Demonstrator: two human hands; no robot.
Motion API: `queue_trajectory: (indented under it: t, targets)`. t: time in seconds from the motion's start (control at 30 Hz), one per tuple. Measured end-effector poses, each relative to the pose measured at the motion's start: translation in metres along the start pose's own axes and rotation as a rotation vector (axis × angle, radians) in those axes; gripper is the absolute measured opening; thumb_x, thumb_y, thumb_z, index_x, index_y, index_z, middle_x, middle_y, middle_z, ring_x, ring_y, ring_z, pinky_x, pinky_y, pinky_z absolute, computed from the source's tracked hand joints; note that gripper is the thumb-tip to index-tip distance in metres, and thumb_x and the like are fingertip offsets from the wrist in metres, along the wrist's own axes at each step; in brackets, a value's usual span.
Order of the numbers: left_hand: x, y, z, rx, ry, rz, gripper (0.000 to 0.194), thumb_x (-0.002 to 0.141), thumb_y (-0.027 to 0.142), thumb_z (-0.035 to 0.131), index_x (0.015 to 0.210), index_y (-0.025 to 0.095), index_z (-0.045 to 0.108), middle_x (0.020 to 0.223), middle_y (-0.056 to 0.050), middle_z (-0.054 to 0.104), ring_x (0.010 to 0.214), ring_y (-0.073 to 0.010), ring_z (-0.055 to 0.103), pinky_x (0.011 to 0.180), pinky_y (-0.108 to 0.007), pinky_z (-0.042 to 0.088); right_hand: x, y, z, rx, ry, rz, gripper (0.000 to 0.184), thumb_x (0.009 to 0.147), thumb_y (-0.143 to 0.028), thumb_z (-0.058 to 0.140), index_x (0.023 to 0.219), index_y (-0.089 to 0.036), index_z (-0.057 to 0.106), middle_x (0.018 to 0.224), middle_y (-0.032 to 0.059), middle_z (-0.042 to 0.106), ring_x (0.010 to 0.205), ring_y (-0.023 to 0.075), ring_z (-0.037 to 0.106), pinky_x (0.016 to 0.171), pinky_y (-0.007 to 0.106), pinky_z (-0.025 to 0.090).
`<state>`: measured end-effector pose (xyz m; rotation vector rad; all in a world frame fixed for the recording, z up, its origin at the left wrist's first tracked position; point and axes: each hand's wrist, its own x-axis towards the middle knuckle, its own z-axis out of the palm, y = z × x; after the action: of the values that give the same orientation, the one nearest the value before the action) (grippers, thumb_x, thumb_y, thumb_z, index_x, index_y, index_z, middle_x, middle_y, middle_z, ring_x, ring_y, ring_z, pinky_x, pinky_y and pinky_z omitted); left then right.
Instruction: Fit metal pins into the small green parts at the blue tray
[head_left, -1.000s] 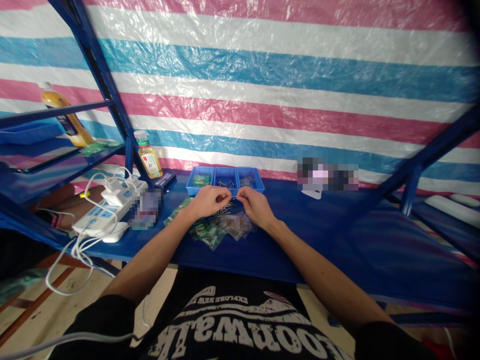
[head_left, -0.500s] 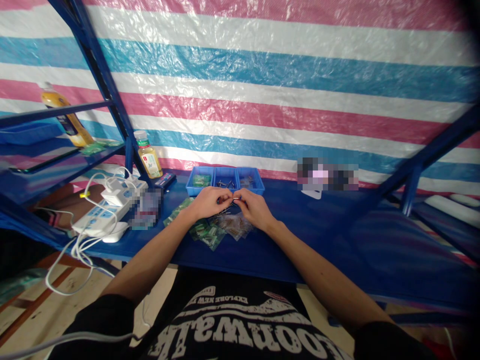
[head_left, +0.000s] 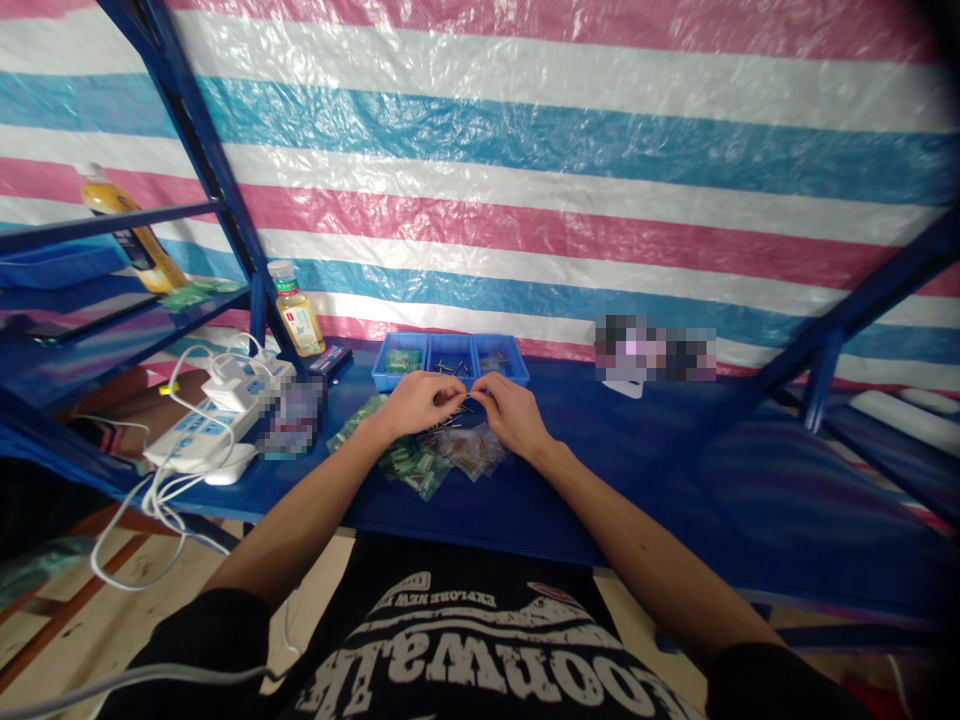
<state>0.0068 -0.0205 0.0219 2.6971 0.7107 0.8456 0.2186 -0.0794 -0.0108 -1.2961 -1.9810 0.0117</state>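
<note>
My left hand [head_left: 421, 404] and my right hand [head_left: 513, 416] meet fingertip to fingertip just in front of the blue parts bins. Both are closed in a pinch around something small and thin between them, too small to name. Loose metal screw-like pieces [head_left: 448, 424] lie on the table beneath the fingers, partly hidden. Nearer my body are small green packets [head_left: 414, 470] and clear plastic bags [head_left: 474, 452] of brownish pieces. Of the three joined bins, the left bin [head_left: 385, 381] holds green packets, the middle bin [head_left: 451, 340] metal pieces, the right bin [head_left: 517, 377] clear bags.
To the left, a white power strip [head_left: 187, 440] with tangled cables lies near a bottle of yellow liquid [head_left: 301, 325] and a small dark blue box [head_left: 331, 364]. Blue frame posts [head_left: 825, 375] rise at both sides. Striped plastic sheeting [head_left: 525, 220] hangs behind the blue table [head_left: 637, 490].
The fingers of my right hand have shifted slightly, and the thin piece between my fingertips shows less. Both arms, the bins and the packets stay in place.
</note>
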Motion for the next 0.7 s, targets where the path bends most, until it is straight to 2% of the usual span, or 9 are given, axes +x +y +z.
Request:
queue_trajectory:
  t: [0.33, 0.47, 0.57, 0.63, 0.7]
  targets:
    - [0.001, -0.005, -0.003, 0.005, 0.034, -0.066, 0.022, 0.097, 0.033, 0.061, 0.095, 0.02, 0.078, 0.072, 0.0, 0.07, 0.065, -0.0129, 0.061, 0.064, -0.023, 0.04, 0.002, 0.005, -0.001, -0.06, 0.015, 0.082, 0.023, 0.107, -0.03, 0.046, 0.097, -0.024, 0.065, 0.099, 0.0056, 0.072, 0.092, 0.0219, 0.068, 0.083, 0.03, 0.048]
    - [0.001, -0.006, -0.003, 0.041, 0.062, -0.098, 0.023, 0.098, 0.035, 0.06, 0.095, 0.021, 0.078, 0.074, 0.0, 0.071, 0.067, -0.0136, 0.062, 0.066, -0.024, 0.042, 0.002, 0.007, 0.0, -0.039, 0.033, 0.141, 0.02, 0.106, -0.032, 0.046, 0.111, -0.024, 0.064, 0.106, 0.0061, 0.075, 0.097, 0.0241, 0.069, 0.085, 0.033, 0.049]
    - [0.002, -0.008, -0.004, 0.106, 0.199, -0.253, 0.023, 0.098, 0.037, 0.06, 0.097, 0.022, 0.078, 0.075, 0.0, 0.073, 0.068, -0.015, 0.065, 0.067, -0.025, 0.043, 0.002, 0.009, 0.001, -0.01, 0.052, 0.172, 0.026, 0.105, -0.032, 0.048, 0.128, -0.023, 0.057, 0.112, 0.0069, 0.074, 0.098, 0.0248, 0.069, 0.085, 0.034, 0.05]
    - [0.002, -0.01, -0.005, 0.151, 0.297, -0.387, 0.023, 0.098, 0.039, 0.061, 0.102, 0.025, 0.079, 0.076, 0.0, 0.074, 0.07, -0.0163, 0.066, 0.065, -0.025, 0.042, 0.002, 0.011, 0.001, -0.006, 0.03, 0.162, 0.026, 0.104, -0.031, 0.051, 0.128, -0.023, 0.056, 0.11, 0.0061, 0.074, 0.093, 0.0234, 0.069, 0.083, 0.034, 0.05]
    - [0.002, -0.012, -0.006, 0.171, 0.318, -0.462, 0.024, 0.097, 0.039, 0.063, 0.111, 0.027, 0.078, 0.078, 0.001, 0.076, 0.074, -0.0177, 0.068, 0.065, -0.026, 0.042, 0.001, 0.01, 0.002, -0.019, -0.001, 0.145, 0.022, 0.102, -0.03, 0.053, 0.123, -0.023, 0.059, 0.107, 0.005, 0.073, 0.088, 0.0217, 0.068, 0.082, 0.032, 0.049]
